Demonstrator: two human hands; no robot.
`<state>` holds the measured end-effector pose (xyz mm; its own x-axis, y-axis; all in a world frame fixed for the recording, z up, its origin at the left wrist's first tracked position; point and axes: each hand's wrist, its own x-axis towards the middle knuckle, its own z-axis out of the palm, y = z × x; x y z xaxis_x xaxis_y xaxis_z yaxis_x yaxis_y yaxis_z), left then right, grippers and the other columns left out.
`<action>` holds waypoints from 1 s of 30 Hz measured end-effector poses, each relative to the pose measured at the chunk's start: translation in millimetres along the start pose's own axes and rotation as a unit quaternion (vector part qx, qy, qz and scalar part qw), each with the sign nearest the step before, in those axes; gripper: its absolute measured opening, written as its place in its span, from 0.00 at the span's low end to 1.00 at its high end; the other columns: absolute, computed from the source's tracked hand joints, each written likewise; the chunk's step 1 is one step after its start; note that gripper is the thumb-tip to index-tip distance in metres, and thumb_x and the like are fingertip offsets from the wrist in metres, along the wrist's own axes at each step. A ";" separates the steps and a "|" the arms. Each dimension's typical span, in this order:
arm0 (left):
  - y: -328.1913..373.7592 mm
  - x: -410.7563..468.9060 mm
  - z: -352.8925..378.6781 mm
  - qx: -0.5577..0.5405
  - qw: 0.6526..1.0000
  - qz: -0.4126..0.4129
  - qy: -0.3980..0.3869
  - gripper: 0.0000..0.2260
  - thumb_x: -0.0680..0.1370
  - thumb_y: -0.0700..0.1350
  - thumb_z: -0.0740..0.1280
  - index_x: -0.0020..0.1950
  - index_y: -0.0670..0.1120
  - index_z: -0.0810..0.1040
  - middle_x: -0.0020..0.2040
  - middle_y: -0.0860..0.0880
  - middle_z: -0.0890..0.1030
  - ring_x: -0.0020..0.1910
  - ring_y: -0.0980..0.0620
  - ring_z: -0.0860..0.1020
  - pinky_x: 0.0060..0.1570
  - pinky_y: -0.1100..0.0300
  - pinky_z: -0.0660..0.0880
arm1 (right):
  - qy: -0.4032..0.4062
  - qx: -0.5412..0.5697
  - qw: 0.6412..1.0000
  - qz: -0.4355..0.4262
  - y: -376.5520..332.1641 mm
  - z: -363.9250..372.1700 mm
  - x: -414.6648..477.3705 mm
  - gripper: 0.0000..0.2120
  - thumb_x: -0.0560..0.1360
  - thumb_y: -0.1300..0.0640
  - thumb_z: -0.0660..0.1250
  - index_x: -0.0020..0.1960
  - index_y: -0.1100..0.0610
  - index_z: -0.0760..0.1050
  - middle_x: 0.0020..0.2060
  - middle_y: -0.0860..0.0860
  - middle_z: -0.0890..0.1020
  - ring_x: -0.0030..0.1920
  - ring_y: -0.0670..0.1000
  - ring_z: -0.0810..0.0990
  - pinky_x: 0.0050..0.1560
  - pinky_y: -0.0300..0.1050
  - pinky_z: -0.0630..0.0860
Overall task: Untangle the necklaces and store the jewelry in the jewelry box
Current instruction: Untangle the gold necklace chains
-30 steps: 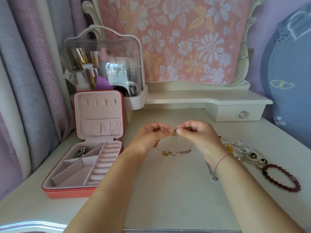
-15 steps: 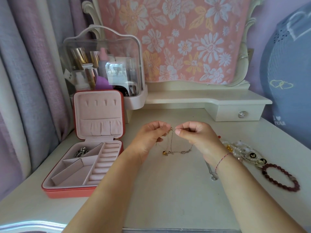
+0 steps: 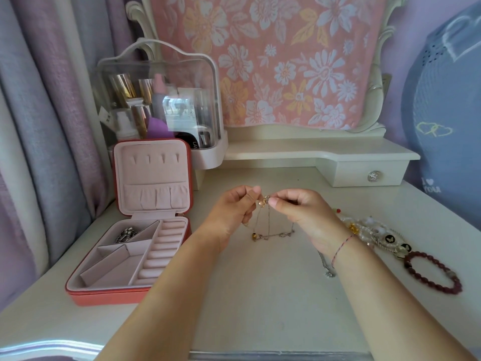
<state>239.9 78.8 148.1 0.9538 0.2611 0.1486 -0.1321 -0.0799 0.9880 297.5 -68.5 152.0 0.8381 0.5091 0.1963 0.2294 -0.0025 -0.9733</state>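
Above the middle of the white dressing table, my left hand point(image 3: 235, 212) and my right hand point(image 3: 302, 212) pinch a knot of thin gold necklaces point(image 3: 264, 201) between their fingertips. Chain loops point(image 3: 273, 234) with small charms hang down from the knot to the tabletop. To the left stands the open coral jewelry box point(image 3: 104, 295) with a pink lining; a silver piece point(image 3: 127, 234) lies in its back left compartment. The other compartments and the ring rolls hold nothing.
To the right lie a pile of pearl and gold jewelry point(image 3: 369, 230), a dark red bead bracelet point(image 3: 432, 272) and a silver chain point(image 3: 326, 264) partly under my right wrist. A clear cosmetics case point(image 3: 161, 100) stands behind the box. A small drawer shelf point(image 3: 369, 175) sits at the back.
Both hands have lifted the knot slightly, and the chains now hang in longer, straighter loops beneath it. The left fingers have shifted their pinch on the knot.
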 end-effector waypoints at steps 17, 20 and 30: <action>-2.9 0.5 -0.7 0.037 0.999 0.020 0.023 0.06 0.77 0.47 0.69 0.43 0.46 0.81 0.39 0.55 0.82 0.40 0.64 0.77 0.47 0.73 0.71 | 0.054 0.026 0.998 0.028 -6.6 -4.2 -0.9 0.04 0.75 0.60 0.68 0.42 0.57 0.79 0.18 0.39 0.70 0.22 0.38 0.68 0.34 0.38 0.61; -0.9 0.9 -2.8 0.003 0.998 0.035 0.053 0.08 0.79 0.45 0.66 0.41 0.46 0.79 0.40 0.52 0.81 0.42 0.57 0.77 0.50 0.63 0.72 | 0.036 0.002 0.999 0.037 -7.8 -3.1 -2.2 0.05 0.75 0.60 0.68 0.40 0.55 0.79 0.17 0.39 0.69 0.22 0.37 0.68 0.34 0.38 0.61; -4.7 3.6 -4.2 0.031 0.996 -0.018 0.087 0.05 0.80 0.44 0.66 0.44 0.46 0.77 0.40 0.50 0.79 0.40 0.54 0.76 0.47 0.62 0.72 | -0.035 0.088 0.994 0.054 0.8 -3.3 3.7 0.03 0.73 0.61 0.70 0.40 0.58 0.80 0.26 0.48 0.64 0.29 0.47 0.58 0.32 0.40 0.54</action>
<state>242.9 84.1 144.1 0.8961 0.4266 0.1226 -0.0756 -0.1257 0.9892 302.4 -69.5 152.3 0.8152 0.5727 0.0862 0.0437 0.0877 -0.9952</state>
